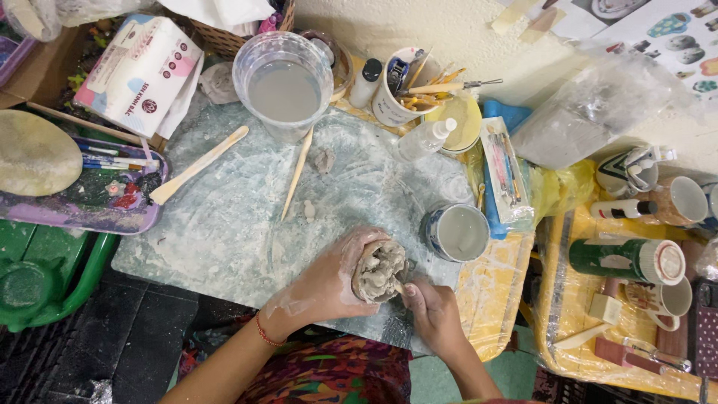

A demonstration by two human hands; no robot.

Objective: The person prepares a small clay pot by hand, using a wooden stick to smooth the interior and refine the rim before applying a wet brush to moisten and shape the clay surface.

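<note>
Clay lump, roughly shaped but unsmoothed, is clasped in the left hand at lower centre; the right hand is pinched shut on a thin tool.

open board centre, cup beside hands

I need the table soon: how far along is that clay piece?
Done: the clay piece already has a bumpy, modelled surface. In hand: the left hand cups it while the right hand works its edge with a small tool. Left: it looks raw and grey, and the wooden tools and water bucket remain out.
</note>
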